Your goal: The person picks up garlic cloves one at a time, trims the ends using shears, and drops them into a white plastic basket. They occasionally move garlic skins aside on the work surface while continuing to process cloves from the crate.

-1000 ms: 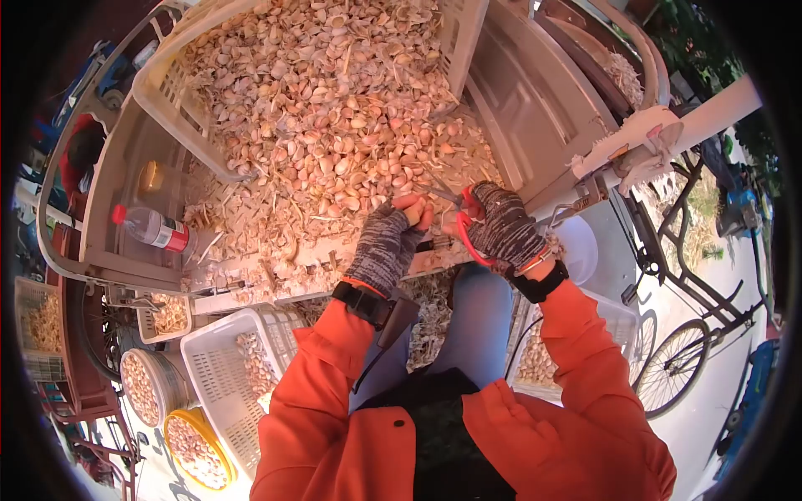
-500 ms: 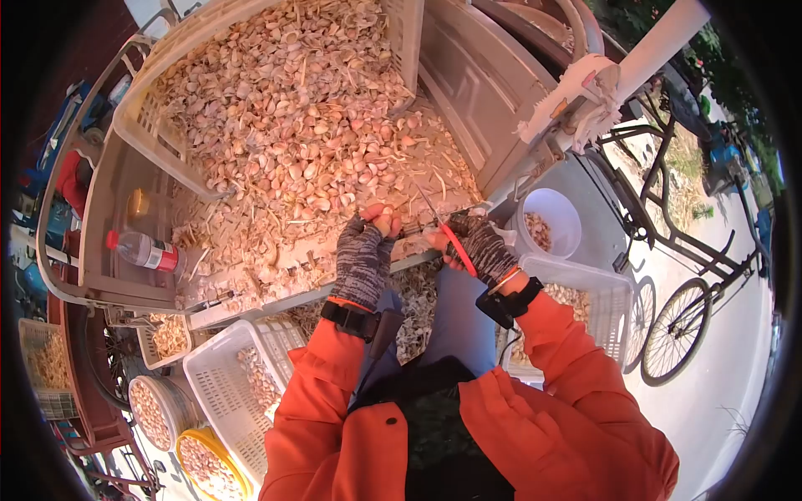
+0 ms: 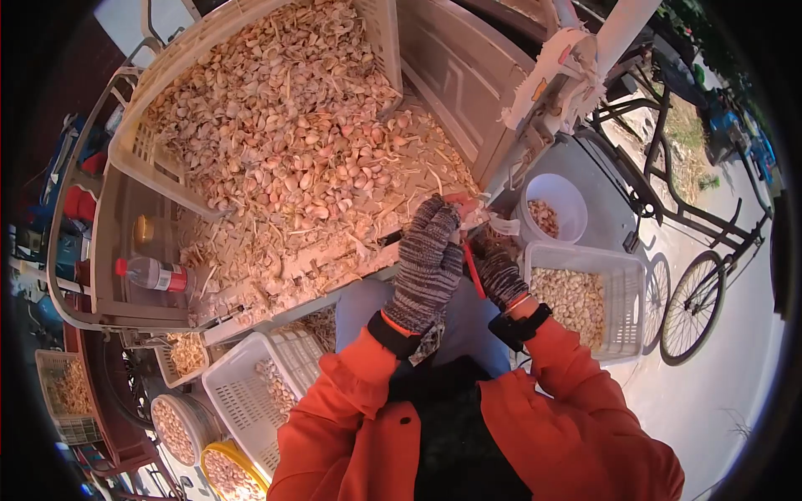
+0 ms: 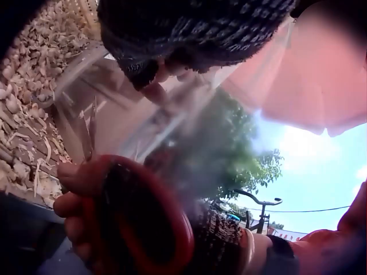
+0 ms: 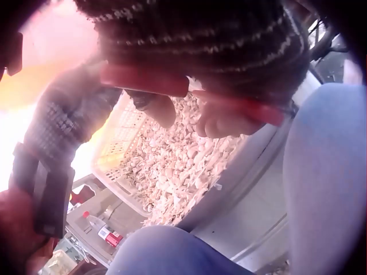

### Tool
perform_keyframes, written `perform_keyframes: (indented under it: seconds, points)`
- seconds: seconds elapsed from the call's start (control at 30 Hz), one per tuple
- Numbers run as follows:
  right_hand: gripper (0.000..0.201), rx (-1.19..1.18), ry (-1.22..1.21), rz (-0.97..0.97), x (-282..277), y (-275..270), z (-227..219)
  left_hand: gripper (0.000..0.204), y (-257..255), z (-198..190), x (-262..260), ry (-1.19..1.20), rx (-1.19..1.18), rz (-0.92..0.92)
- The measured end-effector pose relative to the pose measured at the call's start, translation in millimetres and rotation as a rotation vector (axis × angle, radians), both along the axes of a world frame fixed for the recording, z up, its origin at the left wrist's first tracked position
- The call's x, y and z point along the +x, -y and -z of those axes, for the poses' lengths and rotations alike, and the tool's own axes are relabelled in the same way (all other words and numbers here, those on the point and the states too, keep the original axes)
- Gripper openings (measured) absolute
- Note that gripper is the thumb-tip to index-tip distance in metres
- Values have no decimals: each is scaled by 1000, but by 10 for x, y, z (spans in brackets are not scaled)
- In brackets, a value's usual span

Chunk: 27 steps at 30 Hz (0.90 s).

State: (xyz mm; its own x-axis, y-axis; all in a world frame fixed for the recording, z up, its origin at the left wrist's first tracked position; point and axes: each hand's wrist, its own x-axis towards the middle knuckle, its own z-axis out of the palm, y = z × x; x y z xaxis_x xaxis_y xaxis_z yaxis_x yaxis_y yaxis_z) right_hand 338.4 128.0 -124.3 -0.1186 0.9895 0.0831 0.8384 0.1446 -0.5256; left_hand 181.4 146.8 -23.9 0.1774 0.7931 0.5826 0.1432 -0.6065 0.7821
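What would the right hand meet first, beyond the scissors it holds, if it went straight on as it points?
Most likely the left hand: in the head view, the right hand points forward and slightly left towards it, though depth is hard to judge.

No lettering can be read with certainty. The clear plastic bottle with the red cap carries a red-and-white label (its print too small to make out, in the head view and in the right wrist view alike). Far off in the left wrist view, a pale banner bears small red marks, perhaps characters, too blurred to tell.
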Motion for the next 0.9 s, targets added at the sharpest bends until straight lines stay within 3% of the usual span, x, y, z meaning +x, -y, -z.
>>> perform_keyframes:
  seconds: [0.07, 0.1, 0.13, 0.17, 0.23, 0.3, 0.33, 0.4, 0.57, 0.63, 0.73, 0.77, 0.8, 0.87, 0.9]
  points:
    - [38, -278, -324, 66, -66, -260, -472, 24, -199, 192, -487, 38, -405, -126]
    - [37, -147, -334, 19, -115, -472, -409, 24, -338, 372, -757, -39, -512, -159]
    - [37, -12, -343, -25, -171, -690, -352, 23, -422, 311, -891, -228, -395, -253]
    - [32, 108, -302, -101, -335, -817, -661, 23, -555, 318, -977, -311, -429, -284]
    - [30, 75, -404, -188, -545, -1417, -443, 24, -854, 404, -1043, -394, -472, -320]
    - [30, 48, -464, -265, -755, -1744, -388, 28, -1130, 549, -1019, -902, -85, -480]
    - [30, 41, -383, -334, -821, -1859, -372, 28, -1234, 556, -982, -898, -97, -486]
    - [31, 30, -295, -406, -868, -1988, -342, 34, -1399, 495, -874, -1203, -414, -364]
    - [26, 20, -150, -413, -864, -2062, -353, 37, -1482, 349, -877, -1054, -523, -292]
    - [24, 33, -103, -422, -864, -2046, -418, 47, -1571, 117, -808, -1252, -832, -89]
    - [27, 88, -27, -273, -828, -2004, -484, 52, -1512, -68, -785, -1271, -675, -100]
    - [24, -21, -242, -208, -753, -1980, -506, 55, -1525, 149, -812, -1247, -589, -242]
    - [21, -137, -458, -136, -683, -1902, -495, 55, -1565, 359, -851, -1245, -581, -237]
    - [15, -539, -1074, -107, -645, -1613, -758, 53, -1551, 328, -834, -1175, -591, -261]
    - [17, -561, -1173, -111, -608, -1543, -763, 52, -1614, 361, -831, -1211, -623, -261]
